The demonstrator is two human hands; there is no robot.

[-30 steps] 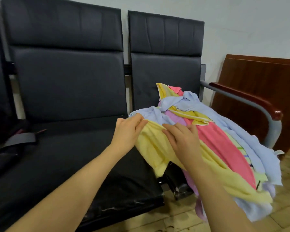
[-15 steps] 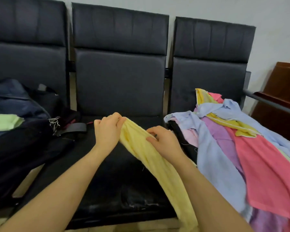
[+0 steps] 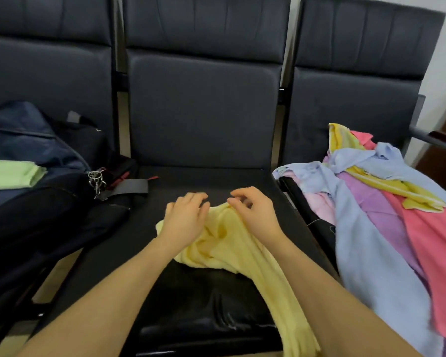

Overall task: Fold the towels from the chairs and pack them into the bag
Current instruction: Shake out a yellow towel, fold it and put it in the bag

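Now | yellow towel (image 3: 232,248) bunched mid-seat on middle chair (image 3: 206,181), tail over front edge | my left hand (image 3: 184,219) and right hand (image 3: 255,215) rest on it, fingers loosely curled, I judge to spread it for folding | bag (image 3: 36,150) waits left.

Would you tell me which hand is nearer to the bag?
Left. The left hand is on the yellow towel, on the side toward the bag; the right hand is farther right, toward the towel pile.

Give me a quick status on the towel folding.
Left hand and right hand on yellow towel, bunched on middle seat. Grip unclear. Nothing in the way.
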